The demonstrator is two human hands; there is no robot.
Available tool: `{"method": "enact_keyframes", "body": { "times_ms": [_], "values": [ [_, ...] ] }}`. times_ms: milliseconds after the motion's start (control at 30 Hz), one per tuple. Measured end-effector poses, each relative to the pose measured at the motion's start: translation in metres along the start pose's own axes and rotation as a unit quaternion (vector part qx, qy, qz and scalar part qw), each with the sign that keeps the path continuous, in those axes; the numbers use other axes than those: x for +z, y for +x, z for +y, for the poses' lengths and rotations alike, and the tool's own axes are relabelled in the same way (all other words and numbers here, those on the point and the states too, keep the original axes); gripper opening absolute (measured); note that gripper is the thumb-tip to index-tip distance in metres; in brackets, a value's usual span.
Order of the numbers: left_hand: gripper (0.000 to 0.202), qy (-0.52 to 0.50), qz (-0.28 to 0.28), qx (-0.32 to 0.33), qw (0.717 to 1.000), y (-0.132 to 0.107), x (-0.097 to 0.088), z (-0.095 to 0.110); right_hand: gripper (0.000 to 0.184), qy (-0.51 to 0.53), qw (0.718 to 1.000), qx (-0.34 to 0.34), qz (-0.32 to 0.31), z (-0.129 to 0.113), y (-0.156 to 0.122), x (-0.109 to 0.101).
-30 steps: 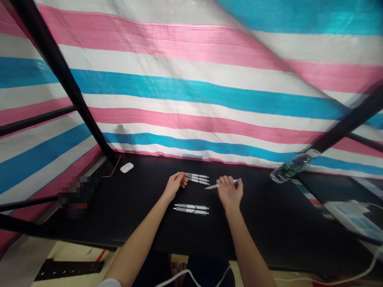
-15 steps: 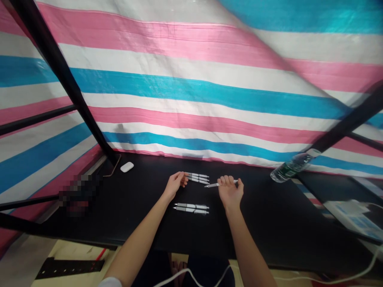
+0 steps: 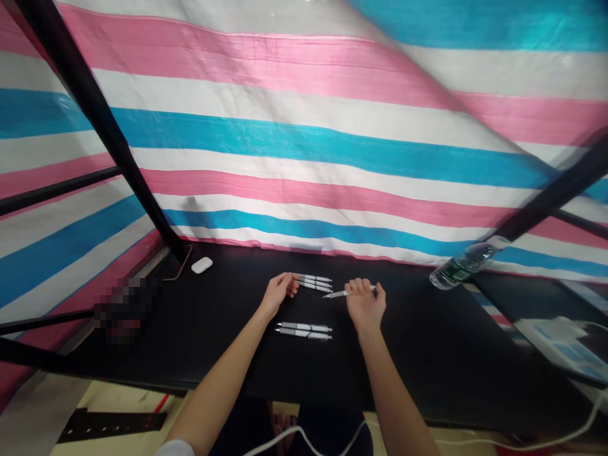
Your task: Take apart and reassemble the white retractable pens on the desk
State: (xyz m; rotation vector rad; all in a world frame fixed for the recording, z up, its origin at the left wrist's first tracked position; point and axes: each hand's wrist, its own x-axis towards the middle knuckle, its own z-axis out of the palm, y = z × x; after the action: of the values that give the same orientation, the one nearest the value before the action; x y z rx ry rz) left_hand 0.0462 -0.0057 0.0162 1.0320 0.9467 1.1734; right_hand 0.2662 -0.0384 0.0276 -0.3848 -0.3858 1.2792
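Note:
My right hand (image 3: 367,304), palm turned up and fingers curled, holds a white pen with a grey grip (image 3: 336,294). The pen's tip points left, above the black table. My left hand (image 3: 279,295) has its fingers curled together at the left ends of a row of three similar pens (image 3: 316,284). Its fingertips cover those ends, and whether they grip anything is hidden. Nearer to me, between my forearms, two more white and grey pens (image 3: 304,330) lie side by side with their tips to the left.
The black table (image 3: 209,335) carries a white rounded case (image 3: 202,265) at the back left. A clear plastic bottle (image 3: 463,266) is at the back right. Black frame posts (image 3: 99,126) and a striped sheet (image 3: 294,139) enclose the table. A white cable (image 3: 299,430) crosses the front.
The pen in my right hand has shifted very slightly to the left, its rear end tilting a little. My left hand and the lying pens have stayed put.

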Motion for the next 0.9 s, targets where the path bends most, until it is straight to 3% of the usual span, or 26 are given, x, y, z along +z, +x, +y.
{"method": "enact_keyframes", "body": {
  "times_ms": [500, 600, 667, 733, 800, 900],
  "values": [
    [0.046, 0.013, -0.004, 0.003, 1.000, 0.003, -0.002, -0.005, 0.042, -0.012, 1.000, 0.006, -0.010, 0.000, -0.001, 0.002],
    [0.045, 0.057, -0.008, 0.016, 0.998, 0.003, -0.002, -0.005, 0.048, -0.025, 1.000, 0.008, -0.011, 0.002, -0.002, 0.002],
    [0.040, 0.127, -0.012, 0.061, 0.990, 0.000, 0.000, -0.004, 0.050, -0.028, 0.999, 0.015, -0.014, 0.005, -0.003, 0.003],
    [0.031, 0.209, -0.040, 0.130, 0.969, -0.005, 0.004, -0.001, 0.049, -0.029, 0.999, 0.029, -0.024, 0.011, -0.003, 0.004],
    [0.027, 0.263, -0.104, 0.177, 0.943, -0.012, 0.009, 0.001, 0.047, -0.027, 0.998, 0.046, -0.039, 0.018, -0.004, 0.005],
    [0.035, 0.282, -0.161, 0.177, 0.929, -0.018, 0.017, 0.002, 0.041, -0.042, 0.995, 0.072, -0.051, 0.029, -0.006, 0.009]
  ]
}}
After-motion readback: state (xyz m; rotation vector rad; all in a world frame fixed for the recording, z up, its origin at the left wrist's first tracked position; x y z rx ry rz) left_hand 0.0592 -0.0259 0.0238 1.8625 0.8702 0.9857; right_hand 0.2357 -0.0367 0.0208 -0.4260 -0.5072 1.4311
